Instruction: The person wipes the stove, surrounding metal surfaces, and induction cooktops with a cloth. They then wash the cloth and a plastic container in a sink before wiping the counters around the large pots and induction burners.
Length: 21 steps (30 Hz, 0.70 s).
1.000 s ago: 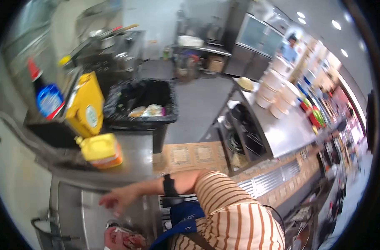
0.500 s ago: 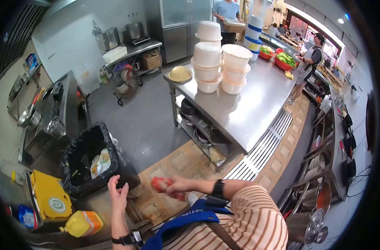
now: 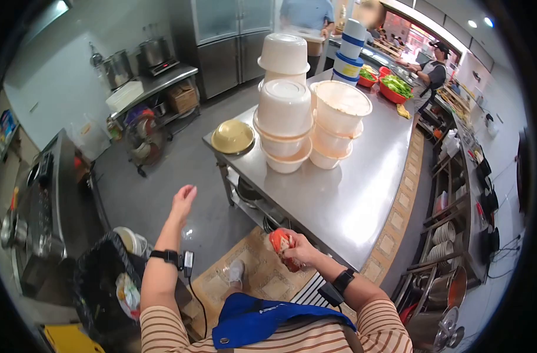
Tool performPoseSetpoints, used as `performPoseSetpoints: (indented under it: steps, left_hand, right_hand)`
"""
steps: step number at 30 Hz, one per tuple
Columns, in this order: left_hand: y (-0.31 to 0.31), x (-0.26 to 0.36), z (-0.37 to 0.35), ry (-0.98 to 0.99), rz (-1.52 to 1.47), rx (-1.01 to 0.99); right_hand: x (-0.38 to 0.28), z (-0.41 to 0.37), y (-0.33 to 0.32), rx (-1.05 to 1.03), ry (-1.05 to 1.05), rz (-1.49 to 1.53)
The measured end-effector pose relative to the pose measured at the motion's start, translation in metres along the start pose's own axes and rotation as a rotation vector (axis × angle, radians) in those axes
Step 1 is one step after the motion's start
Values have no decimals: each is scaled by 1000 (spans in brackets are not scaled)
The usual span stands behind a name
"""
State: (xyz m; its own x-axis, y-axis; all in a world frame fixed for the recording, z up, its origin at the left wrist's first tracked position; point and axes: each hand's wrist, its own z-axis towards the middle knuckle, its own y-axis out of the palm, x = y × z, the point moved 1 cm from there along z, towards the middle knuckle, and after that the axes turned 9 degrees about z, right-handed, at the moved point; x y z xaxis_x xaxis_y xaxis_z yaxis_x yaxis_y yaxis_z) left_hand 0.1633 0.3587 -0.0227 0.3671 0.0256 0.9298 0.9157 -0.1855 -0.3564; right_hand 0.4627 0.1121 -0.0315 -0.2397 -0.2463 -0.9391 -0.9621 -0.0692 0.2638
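Note:
In my right hand (image 3: pixel 302 249) is a red packet with pale markings (image 3: pixel 285 248), gripped in closed fingers beside the near edge of the steel table (image 3: pixel 362 194). My left hand (image 3: pixel 184 201) reaches forward over the grey floor with nothing in it, its fingers stretched out. On the table ahead of the hands stand stacked white tubs (image 3: pixel 285 109), some upside down, and a yellowish bowl (image 3: pixel 232 136) lies at the left corner.
A black-lined bin (image 3: pixel 97 294) stands at lower left with a white bucket (image 3: pixel 127 240) behind it. Red baskets of greens (image 3: pixel 396 88) sit at the table's far end. One person (image 3: pixel 434 73) works there; another in blue (image 3: pixel 306 15) carries a box. Shelves with plates (image 3: pixel 442 235) line the right.
My view has moved forward toward the table, and the bin has slid lower left. The right hand has brought the red packet near the table's edge; my left hand has moved away from the bin.

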Motion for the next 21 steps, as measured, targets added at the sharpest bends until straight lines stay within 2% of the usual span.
performPoseSetpoints:
  steps: [1, 2, 4, 7, 11, 13, 14, 17, 20, 21]
  left_hand:
    - [4, 7, 39, 29, 8, -12]
    - [7, 12, 79, 38, 5, -36]
    - [14, 25, 156, 44, 2, -91]
    - [30, 58, 232, 13, -35, -140]
    - [64, 52, 328, -6, -65, -212]
    - [80, 51, 352, -41, 0, -252]
    - [87, 51, 358, -62, 35, -269]
    - [96, 52, 365, 59, 230, -514]
    - [106, 43, 376, 131, 388, -498]
    - [105, 42, 381, 37, 323, -501]
  right_hand:
    - [-10, 25, 3, 27, -34, -46]
    - [-12, 55, 1, 59, -154, -205]
    - [-7, 125, -7, 102, -119, -136]
    - [-34, 202, 4, 191, -53, 168]
    - [-45, 298, -7, 353, -120, 396]
    - [-45, 327, -20, 399, -122, 461]
    - [-66, 328, -16, 350, -36, 485]
    - [-68, 343, -19, 368, -60, 515]
    - [-54, 355, -22, 389, -44, 507]
    - [-52, 357, -23, 394, -51, 506]
